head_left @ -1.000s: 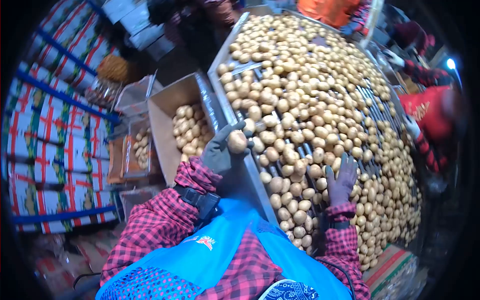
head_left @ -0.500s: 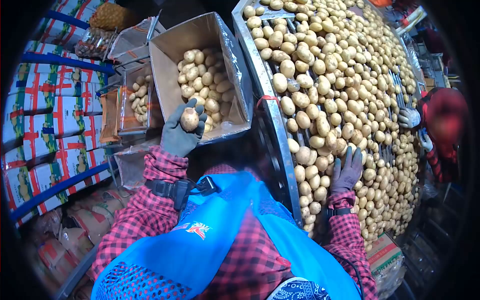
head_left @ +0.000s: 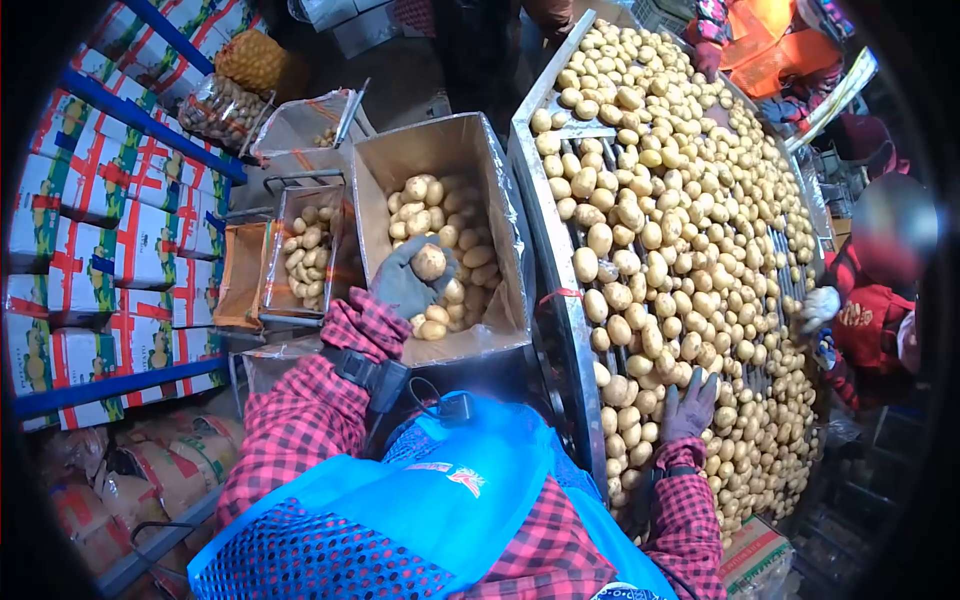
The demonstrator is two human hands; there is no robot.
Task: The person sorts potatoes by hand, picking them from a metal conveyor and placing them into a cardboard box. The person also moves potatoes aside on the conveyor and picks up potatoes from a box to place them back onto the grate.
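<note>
We cupped a potato [head_left: 429,262] in our left hand [head_left: 405,285], fingers curled around it, over the box [head_left: 378,185] of potatoes. Our right hand [head_left: 689,408] lay open, fingers spread, on the pile [head_left: 690,230] covering the table [head_left: 553,250].

100+ potatoes [head_left: 429,262], 1 roller tbl [head_left: 557,250]

The place looked like a produce packing shed or warehouse. A metal-sided sorting table [head_left: 553,232] covered in loose potatoes [head_left: 690,200] ran down the right, with workers in aprons along its far side. Left of it stood a large open carton [head_left: 375,190], part filled with potatoes, and at far left printed boxes [head_left: 150,240] were stacked high behind blue rails [head_left: 140,112].
</note>
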